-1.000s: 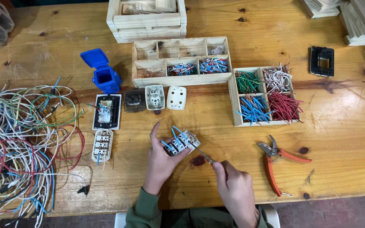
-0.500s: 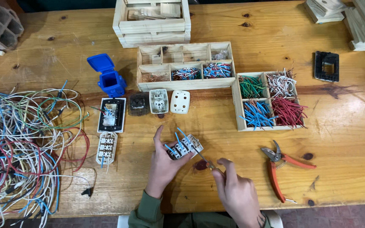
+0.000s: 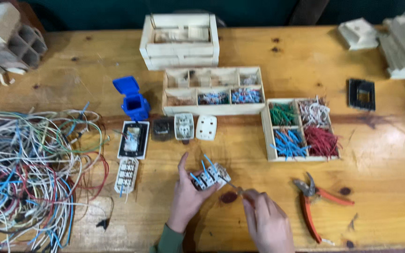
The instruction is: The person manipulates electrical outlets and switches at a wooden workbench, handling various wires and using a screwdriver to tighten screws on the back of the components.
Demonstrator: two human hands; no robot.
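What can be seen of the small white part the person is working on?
The white part is a small, blocky plastic piece with rows of terminals, and short blue wires stick up from it. It sits tilted just above the wooden table, pinched in the left hand. The right hand points a thin tool at its lower right end. Finer detail is too small to tell.

Two bare hands, a dark green long sleeve (image 3: 170,240) on the left forearm.
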